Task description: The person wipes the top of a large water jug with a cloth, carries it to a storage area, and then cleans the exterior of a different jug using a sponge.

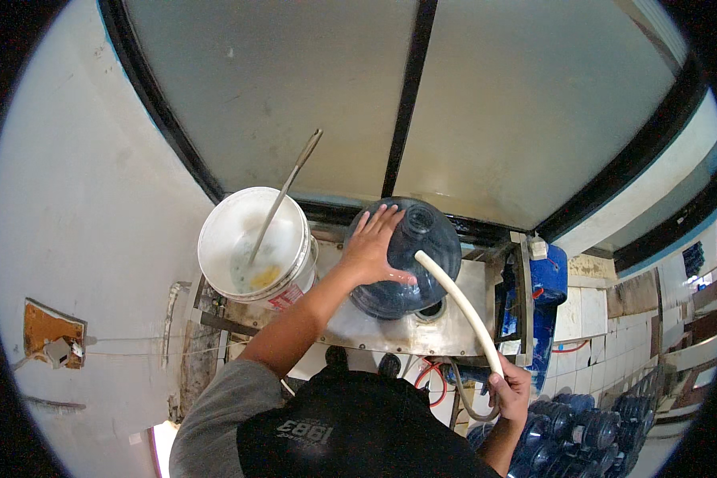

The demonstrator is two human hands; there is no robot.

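Observation:
A large dark-blue water jug [374, 296] stands on a metal counter [350, 331], its open neck [418, 222] pointing up. My left hand [374, 248] lies on the jug's shoulder left of the neck, thumb and fingers spread wide. Farther right, my right hand [509, 389] is closed around a cream-coloured hose [472, 312]. The hose arches up from that grip, and its free end lies in front of the jug's shoulder, just below the neck; whether it touches the jug I cannot tell. A round drain hole [430, 311] shows in the counter beside the jug.
A white bucket [209, 247] with cloudy liquid, something yellow and a long-handled tool [288, 185] stands left of the jug. Frosted glass panels [295, 72] rise behind. A blue pump-like unit [548, 279] sits right of the counter. Several water jugs [593, 430] are stacked lower right.

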